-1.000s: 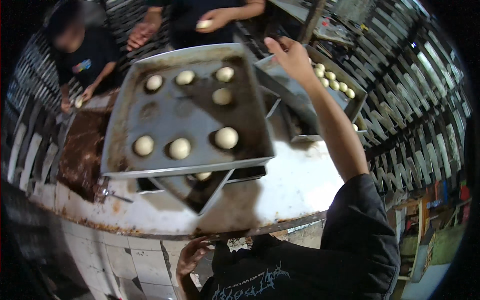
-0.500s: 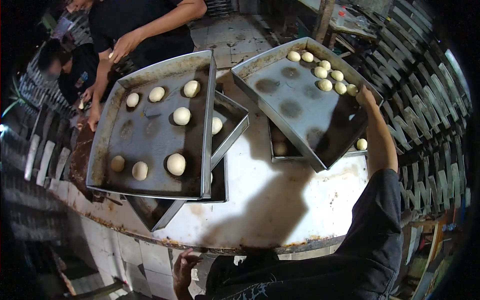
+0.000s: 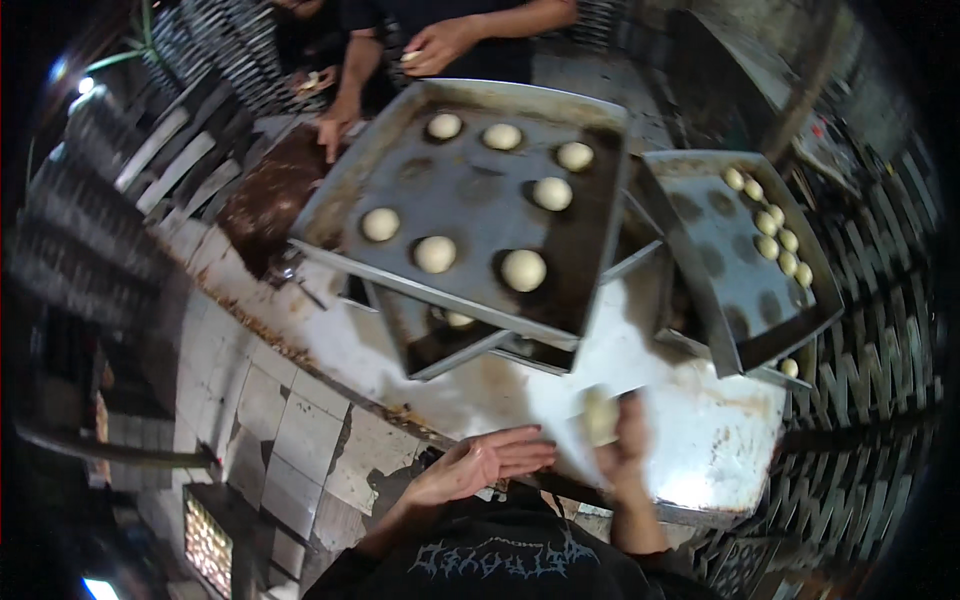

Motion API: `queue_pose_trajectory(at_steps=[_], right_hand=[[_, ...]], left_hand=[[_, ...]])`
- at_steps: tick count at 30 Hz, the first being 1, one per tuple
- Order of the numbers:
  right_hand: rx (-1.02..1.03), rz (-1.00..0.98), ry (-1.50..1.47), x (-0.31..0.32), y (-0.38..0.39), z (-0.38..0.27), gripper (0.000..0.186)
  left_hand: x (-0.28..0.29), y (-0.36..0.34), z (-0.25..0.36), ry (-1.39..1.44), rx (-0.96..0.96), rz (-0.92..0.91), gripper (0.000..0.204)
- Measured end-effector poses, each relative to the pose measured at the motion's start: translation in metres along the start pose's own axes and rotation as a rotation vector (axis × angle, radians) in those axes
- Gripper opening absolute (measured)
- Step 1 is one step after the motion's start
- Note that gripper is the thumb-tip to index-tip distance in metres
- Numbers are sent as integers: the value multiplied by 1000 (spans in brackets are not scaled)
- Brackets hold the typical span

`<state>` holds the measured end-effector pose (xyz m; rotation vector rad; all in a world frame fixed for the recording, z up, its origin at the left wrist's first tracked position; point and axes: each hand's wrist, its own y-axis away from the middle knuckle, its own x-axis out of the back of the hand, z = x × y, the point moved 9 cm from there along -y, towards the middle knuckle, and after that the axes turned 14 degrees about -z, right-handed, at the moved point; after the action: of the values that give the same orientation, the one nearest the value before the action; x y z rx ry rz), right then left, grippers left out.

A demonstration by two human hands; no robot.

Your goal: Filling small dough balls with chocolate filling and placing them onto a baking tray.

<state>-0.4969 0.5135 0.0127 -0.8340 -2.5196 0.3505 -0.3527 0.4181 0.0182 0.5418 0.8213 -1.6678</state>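
Observation:
A pale dough ball (image 3: 600,415), smeared by motion, is in my right hand (image 3: 629,450) above the white table near its front edge. Palm up, my left hand (image 3: 490,464) hovers beside it with fingers stretched out and nothing in them. In front of my hands, a large metal tray (image 3: 470,300) holds several spaced dough balls and rests crosswise on other trays. To the right, a second tray (image 3: 715,300) lies tilted on another one, with a cluster of dough balls (image 3: 780,240) along its right side.
Across the table a person's hands (image 3: 440,47) hold a small piece of dough. A brown mass (image 3: 265,200) lies at the table's left, a metal tool (image 3: 300,285) near it. At lower left stands a tray of lit round pieces (image 3: 207,535). Slatted racks (image 3: 880,330) line the right.
My right hand has left the right tray's far edge and come back toward me with a dough ball. My left hand has risen toward it. The view has turned, shifting the trays rightward.

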Motion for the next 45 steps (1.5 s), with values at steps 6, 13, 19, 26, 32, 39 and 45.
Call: queue_pose_trajectory(at_steps=[6,13,19,26,32,39,45], right_hand=[[306,-1052,-116,-234,-18,-119,16],[-90,-294,-413,-443,-174,-73,25],[-12,-186,269,-527,-241,-39,46],[75,-380,506,-572,-245,-110,19],[-146,-629,1266,-589,-391,-97,33],[12,-974,1322,-618,-368,-87,34],[-88,-1116,839,-596,-345,-134,25]], left_hand=[[125,176,50,-3,-246,659,29],[189,295,122,459,-846,216,44],[225,374,219,-7,-514,981,51],[247,348,261,-307,-564,857,43],[223,352,294,45,-533,632,62],[241,412,308,253,-684,815,44],[278,421,322,214,-799,825,43]])
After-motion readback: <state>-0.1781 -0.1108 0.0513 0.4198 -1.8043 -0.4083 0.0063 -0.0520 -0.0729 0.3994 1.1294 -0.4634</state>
